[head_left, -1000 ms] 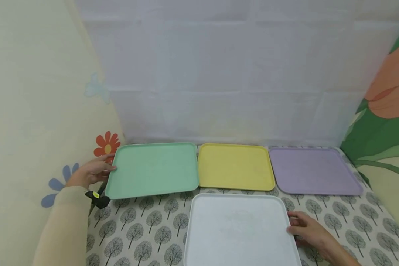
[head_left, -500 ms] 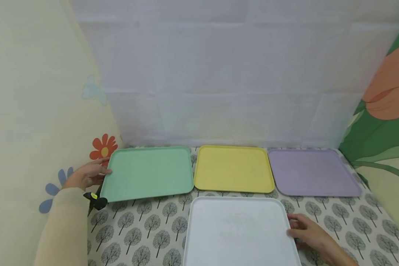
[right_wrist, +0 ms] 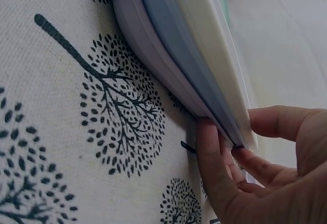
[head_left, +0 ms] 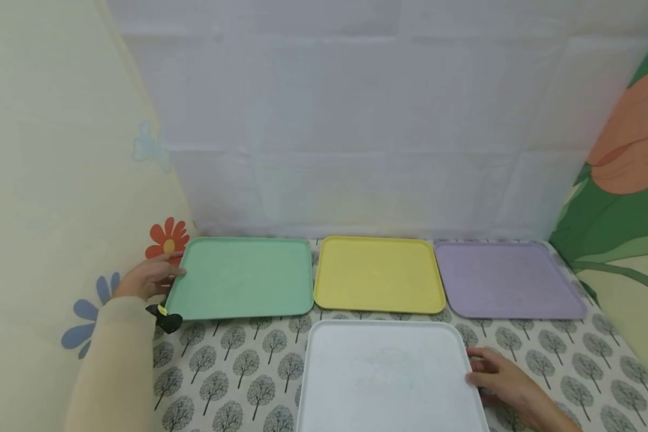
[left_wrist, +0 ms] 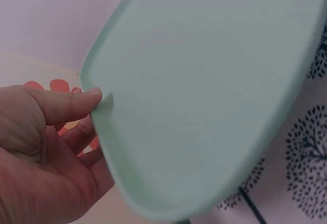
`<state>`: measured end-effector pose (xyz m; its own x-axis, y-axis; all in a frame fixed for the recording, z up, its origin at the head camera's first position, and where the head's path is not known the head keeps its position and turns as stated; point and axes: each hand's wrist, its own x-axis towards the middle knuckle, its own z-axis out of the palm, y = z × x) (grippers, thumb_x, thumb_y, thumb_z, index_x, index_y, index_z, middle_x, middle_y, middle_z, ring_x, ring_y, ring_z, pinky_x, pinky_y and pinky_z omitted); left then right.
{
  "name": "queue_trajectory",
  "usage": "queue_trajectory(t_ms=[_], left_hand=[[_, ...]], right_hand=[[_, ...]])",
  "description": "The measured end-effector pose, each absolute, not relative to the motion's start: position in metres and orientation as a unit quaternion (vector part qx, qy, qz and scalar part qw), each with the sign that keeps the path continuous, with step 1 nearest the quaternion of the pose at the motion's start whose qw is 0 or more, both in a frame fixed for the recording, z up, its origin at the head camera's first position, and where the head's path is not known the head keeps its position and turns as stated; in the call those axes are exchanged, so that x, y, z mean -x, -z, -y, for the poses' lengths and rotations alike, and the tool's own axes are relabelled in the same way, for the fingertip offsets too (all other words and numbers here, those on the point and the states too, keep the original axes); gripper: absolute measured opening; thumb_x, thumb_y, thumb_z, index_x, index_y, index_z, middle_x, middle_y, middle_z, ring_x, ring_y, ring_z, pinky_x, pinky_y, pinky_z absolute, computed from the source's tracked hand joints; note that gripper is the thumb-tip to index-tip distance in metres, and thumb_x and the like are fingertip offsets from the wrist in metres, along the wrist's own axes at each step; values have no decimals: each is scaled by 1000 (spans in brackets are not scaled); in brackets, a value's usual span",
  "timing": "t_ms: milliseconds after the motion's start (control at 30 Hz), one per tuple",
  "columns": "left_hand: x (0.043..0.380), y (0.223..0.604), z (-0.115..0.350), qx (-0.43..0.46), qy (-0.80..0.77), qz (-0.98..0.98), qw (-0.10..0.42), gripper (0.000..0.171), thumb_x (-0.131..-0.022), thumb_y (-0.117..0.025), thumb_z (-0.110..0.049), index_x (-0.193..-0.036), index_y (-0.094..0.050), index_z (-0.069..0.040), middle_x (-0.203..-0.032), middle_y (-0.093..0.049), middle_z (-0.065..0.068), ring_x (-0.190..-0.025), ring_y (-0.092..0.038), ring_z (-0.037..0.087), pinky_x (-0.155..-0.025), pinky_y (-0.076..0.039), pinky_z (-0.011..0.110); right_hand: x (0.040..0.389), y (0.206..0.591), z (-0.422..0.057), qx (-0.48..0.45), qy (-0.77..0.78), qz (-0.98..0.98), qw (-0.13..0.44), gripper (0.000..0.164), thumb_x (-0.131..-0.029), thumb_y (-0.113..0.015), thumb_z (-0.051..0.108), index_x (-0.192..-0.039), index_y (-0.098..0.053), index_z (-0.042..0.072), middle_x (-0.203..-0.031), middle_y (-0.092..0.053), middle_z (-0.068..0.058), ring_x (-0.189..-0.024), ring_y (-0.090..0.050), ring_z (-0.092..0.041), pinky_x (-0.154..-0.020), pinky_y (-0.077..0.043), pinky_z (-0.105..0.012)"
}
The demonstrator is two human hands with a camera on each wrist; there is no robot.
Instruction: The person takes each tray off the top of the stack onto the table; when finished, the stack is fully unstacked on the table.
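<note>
In the head view my left hand [head_left: 148, 276] pinches the left rim of a mint-green tray [head_left: 243, 279]. Up close in the left wrist view, its thumb lies over the rim of the green tray [left_wrist: 204, 81], and the other fingers curl beneath. At the front, a white tray [head_left: 389, 378] has my right hand [head_left: 502, 378] at its right edge. The right wrist view reveals a stack there: the white tray [right_wrist: 217, 42] on top, a blue tray [right_wrist: 176, 40] under it and a lavender tray [right_wrist: 139, 35] lowest. My right thumb meets the white rim while the fingers curl under the stack.
A yellow tray [head_left: 380, 274] lies right of the green one, then a purple tray [head_left: 510, 280], all along the back. The tablecloth [head_left: 232, 372] has a tree print. A white sheet [head_left: 345, 120] hangs behind, with painted walls at both sides.
The green tray has shifted left, opening a small gap beside the yellow one, and its tilt has levelled out. My left hand moved with it. The right hand and white tray look still.
</note>
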<state>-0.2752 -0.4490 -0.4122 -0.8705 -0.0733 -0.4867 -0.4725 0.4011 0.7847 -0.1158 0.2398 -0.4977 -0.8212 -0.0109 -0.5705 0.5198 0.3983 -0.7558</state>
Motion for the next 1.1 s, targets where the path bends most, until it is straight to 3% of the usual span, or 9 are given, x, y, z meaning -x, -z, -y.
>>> queue_trajectory(t_ms=[133, 367, 633, 767, 933, 1100], left_hand=[[274, 415, 448, 154, -536, -810, 183, 74, -105, -48, -11, -161, 0, -6, -156, -15, 33, -133, -33, 44, -119, -32, 61], [275, 426, 443, 156, -527, -826, 128, 65, -108, -40, -24, -160, -11, 3, -160, -16, 28, -135, -30, 42, -117, -33, 57], [277, 431, 439, 148, -566, -800, 132, 83, -106, -37, -49, -160, 0, 1, -166, -1, 28, -150, -14, 46, -123, -22, 60], [276, 428, 437, 145, -589, -787, 109, 85, -105, -40, -51, -161, 0, -2, -167, 1, 23, -149, -22, 41, -124, -23, 58], [276, 422, 427, 118, -579, -801, 97, 83, -104, -43, -51, -161, -9, 0, -163, -15, 25, -138, -35, 37, -120, -33, 56], [273, 418, 410, 82, -556, -820, 108, 83, -103, -46, -51, -159, -18, 3, -153, -31, 23, -139, -35, 42, -118, -37, 56]], right_hand=[[116, 496, -239, -165, 523, -796, 255, 66, -90, -73, 14, -146, -44, -5, -117, -65, -19, -96, -68, -26, -79, -62, -49], [116, 495, -240, -153, 523, -798, 256, 66, -90, -73, 15, -146, -43, -5, -116, -66, -19, -95, -68, -26, -79, -62, -49], [120, 495, -241, -156, 518, -799, 261, 70, -90, -74, 17, -148, -41, -5, -118, -63, -22, -98, -66, -26, -80, -62, -48], [120, 494, -242, -153, 519, -800, 259, 71, -89, -75, 17, -148, -41, -5, -119, -63, -22, -98, -66, -26, -79, -63, -48], [121, 494, -243, -152, 521, -799, 260, 71, -90, -74, 17, -148, -40, -6, -120, -62, -23, -98, -66, -26, -80, -62, -48], [122, 495, -243, -159, 521, -797, 260, 70, -90, -74, 16, -147, -41, -5, -120, -63, -23, -97, -67, -26, -79, -62, -48]])
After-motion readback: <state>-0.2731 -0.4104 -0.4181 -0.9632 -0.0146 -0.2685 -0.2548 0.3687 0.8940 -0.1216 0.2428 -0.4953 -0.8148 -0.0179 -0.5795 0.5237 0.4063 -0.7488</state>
